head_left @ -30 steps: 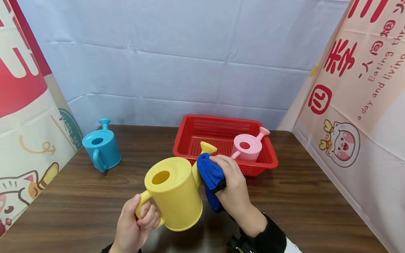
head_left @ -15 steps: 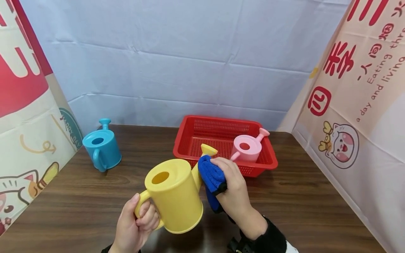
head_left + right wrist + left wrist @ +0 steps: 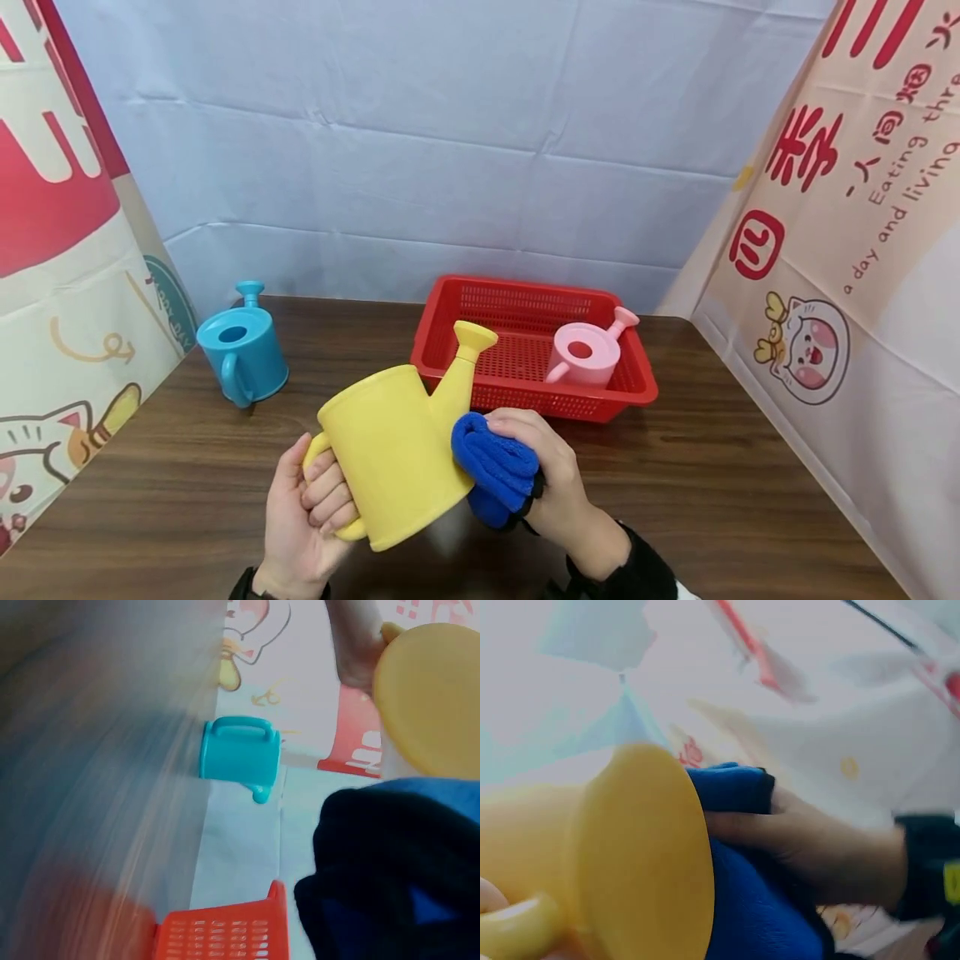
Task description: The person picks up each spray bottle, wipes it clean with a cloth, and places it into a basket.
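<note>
You've got the yellow watering can (image 3: 393,458) by its handle (image 3: 312,452) in your left hand (image 3: 307,508), tilted over the near middle of the table (image 3: 712,483), and your right hand's (image 3: 555,479) gripping a bunched-up blue cloth (image 3: 495,458) against its right side, below the spout (image 3: 453,392). Farther back, a pink watering can (image 3: 594,367) sits in the red basket (image 3: 525,398), and a blue watering can (image 3: 257,358) stands far left.

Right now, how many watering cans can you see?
3: a yellow watering can in the left hand, a blue one on the table, a pink one in the red basket.
</note>
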A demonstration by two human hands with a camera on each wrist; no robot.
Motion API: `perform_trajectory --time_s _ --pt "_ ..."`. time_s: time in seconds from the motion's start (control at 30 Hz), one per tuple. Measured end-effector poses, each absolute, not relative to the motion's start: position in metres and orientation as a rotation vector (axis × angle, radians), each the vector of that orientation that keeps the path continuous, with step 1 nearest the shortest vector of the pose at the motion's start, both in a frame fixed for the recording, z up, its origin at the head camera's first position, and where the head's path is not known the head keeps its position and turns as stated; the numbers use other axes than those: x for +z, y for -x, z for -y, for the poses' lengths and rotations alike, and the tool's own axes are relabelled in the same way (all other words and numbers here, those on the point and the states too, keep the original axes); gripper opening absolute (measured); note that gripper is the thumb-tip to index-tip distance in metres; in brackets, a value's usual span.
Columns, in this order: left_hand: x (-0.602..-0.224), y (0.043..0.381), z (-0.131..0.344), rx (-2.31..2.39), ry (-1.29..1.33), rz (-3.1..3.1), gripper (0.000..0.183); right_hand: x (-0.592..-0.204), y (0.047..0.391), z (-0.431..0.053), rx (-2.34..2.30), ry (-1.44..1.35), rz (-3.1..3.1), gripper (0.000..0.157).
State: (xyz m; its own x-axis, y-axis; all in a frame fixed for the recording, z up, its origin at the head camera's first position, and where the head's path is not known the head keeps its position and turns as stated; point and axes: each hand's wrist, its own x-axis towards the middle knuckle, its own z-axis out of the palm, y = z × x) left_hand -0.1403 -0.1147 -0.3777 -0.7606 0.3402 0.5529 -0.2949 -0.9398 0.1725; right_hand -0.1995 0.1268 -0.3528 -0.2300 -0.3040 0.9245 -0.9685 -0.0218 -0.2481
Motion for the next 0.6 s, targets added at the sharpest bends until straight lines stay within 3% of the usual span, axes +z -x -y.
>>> perform_trajectory --time_s 0.27,0.6 --pt "-0.385 0.143 0.110 2.532 -0.716 0.157 0.037 -0.346 0.200 -0.125 1.279 -1.375 1.512 0.040" --pt "-0.387 0.139 0.103 2.468 -0.685 0.130 0.036 -0.333 0.208 -0.132 1.224 -1.041 1.581 0.049"
